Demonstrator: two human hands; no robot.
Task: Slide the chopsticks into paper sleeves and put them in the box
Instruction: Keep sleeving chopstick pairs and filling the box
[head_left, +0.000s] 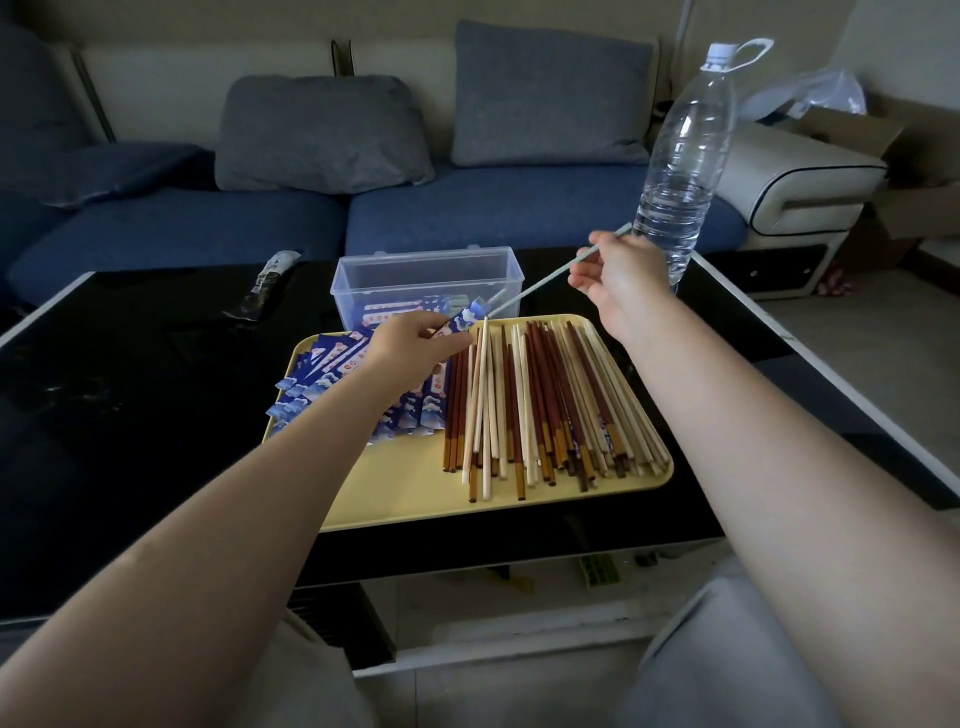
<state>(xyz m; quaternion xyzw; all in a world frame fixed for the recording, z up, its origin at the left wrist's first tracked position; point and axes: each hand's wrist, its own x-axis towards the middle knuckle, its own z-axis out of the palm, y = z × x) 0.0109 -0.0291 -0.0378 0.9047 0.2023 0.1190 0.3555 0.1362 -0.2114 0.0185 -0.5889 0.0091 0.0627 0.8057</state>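
Observation:
My left hand (410, 345) grips a blue patterned paper sleeve (464, 320) above the yellow tray (395, 493). My right hand (621, 278) pinches a pair of pale green chopsticks (540, 286) by the thick end. Their tips point down-left at the sleeve's open mouth. Whether the tips are inside the sleeve I cannot tell. Several loose chopsticks (540, 405), red-brown and pale wood, lie on the tray's right half. A heap of empty blue sleeves (332, 364) covers its left half. Behind the tray stands the clear plastic box (423, 273) with some sleeved chopsticks inside.
A tall clear water bottle (683, 156) stands on the black table (130, 389) just behind my right hand. A dark wrapper (265, 286) lies at the table's far left. A blue sofa with grey cushions (322, 132) is beyond the table.

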